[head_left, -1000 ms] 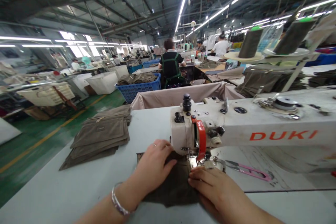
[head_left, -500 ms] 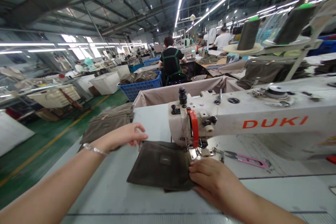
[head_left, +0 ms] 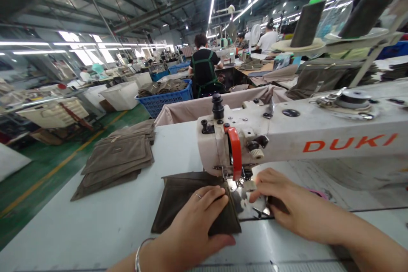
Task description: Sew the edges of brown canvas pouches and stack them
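A dark olive-brown fabric pouch piece (head_left: 170, 204) lies flat on the sewing table, its right edge beside the presser foot (head_left: 248, 185) of a white sewing machine (head_left: 287, 136). My left hand (head_left: 197, 216) rests on top of it, fingers stretched forward and thumb spread, pressing it down. Just right of the presser foot is my right hand (head_left: 283, 197), its fingers curled over the metal needle plate. Something dark shows between its thumb and fingers; what it is stays unclear. Behind that hand peeks the pink handle of thread snips (head_left: 318, 194).
A stack of brown fabric pieces (head_left: 117, 157) lies at the table's left. Behind the machine hangs a pinkish cloth-lined bin (head_left: 178, 110). A blue basket (head_left: 165, 100) holds more pieces. Dark thread cones (head_left: 307, 23) stand at upper right. A co-worker (head_left: 204, 66) sits ahead.
My left hand has moved from the pouch's far left corner onto its top. My right hand has left the pouch's right edge and moved right, beside the presser foot, partly covering the snips.
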Motion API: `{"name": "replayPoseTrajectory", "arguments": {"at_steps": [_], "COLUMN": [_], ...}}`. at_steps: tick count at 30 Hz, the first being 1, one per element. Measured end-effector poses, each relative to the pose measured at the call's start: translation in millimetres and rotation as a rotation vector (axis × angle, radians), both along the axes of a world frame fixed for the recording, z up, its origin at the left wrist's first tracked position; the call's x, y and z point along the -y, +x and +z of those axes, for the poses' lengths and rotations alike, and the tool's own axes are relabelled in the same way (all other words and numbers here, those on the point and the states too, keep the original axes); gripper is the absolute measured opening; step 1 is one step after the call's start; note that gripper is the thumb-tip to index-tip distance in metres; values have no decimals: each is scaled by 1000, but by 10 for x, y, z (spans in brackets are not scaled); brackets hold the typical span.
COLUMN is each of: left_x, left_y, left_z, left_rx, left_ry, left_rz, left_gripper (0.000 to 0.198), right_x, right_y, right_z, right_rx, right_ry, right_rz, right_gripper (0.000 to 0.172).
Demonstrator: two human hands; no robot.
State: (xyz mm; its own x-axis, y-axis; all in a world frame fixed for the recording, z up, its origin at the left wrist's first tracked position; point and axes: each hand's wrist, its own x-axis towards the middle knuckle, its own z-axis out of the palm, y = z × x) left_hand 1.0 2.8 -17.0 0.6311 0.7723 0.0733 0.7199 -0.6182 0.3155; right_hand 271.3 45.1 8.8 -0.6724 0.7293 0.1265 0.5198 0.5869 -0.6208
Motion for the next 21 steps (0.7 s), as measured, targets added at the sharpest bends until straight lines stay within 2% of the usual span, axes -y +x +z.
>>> {"name": "replayPoseTrajectory", "arguments": {"at_steps": [3, 7, 9, 14, 16, 18, 21], "left_x": [-35, -22, -13, -14, -22, -31, -36], "left_y": [-49, -14, 13, 56, 60, 65, 93], "left_z": [48, 87, 90, 77, 78, 84, 82], "left_rx": [35, 67, 70, 43, 41, 70, 127], "left_ry": [-12, -11, -7, -26, -25, -34, -30], "left_rz": [-23, -37, -33, 7, 6, 22, 43], "left_gripper": [72, 43, 44, 67, 64, 57, 50], "right_x": [-84, -122, -154, -197, -139, -42, 105], "right_y": [54, 149, 164, -96, -222, -299, -343], "right_z": [-62, 26, 19, -284, -342, -312, -216], "right_rx": [-10, -4, 8, 57, 31, -28, -94], "right_ry": [-26, -300, -339, 55, 164, 230, 235], "right_rz": [-115, 63, 70, -251, -271, -142, 166], "right_gripper": [23, 45, 45, 10, 5, 12, 20]}}
